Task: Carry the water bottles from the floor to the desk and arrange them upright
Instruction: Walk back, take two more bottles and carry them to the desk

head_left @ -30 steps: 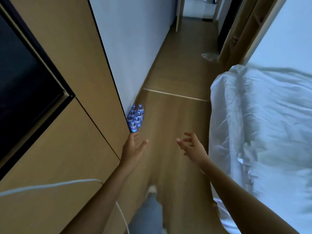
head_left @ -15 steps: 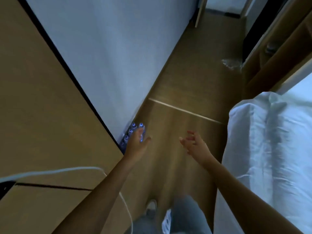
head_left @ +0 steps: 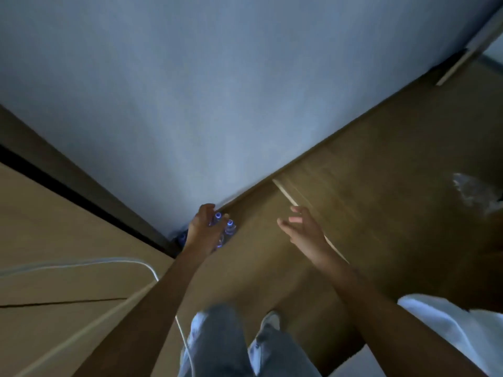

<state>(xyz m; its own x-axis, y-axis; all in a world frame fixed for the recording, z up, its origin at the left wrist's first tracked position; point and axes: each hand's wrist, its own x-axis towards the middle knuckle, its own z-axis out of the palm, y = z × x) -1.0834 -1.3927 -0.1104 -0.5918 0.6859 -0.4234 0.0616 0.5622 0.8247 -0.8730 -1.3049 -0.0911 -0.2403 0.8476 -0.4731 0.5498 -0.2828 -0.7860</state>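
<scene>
Several small water bottles with blue caps stand in a cluster on the wooden floor, in the corner where the wall meets the wooden cabinet. My left hand is stretched down over the cluster with thumb and fingers spread on either side of one cap; it covers most of the bottles. Whether it touches a bottle is unclear. My right hand hovers over bare floor to the right of the bottles, fingers spread and holding nothing.
The wooden cabinet fills the left, with a white cable hanging across it. The pale wall rises behind the bottles. White bedding is at lower right. Crumpled clear plastic lies on the floor at right. My legs are below.
I have stepped closer and bent down. My left hand moved forward from short of the bottles to right over them. My right hand stayed open beside it.
</scene>
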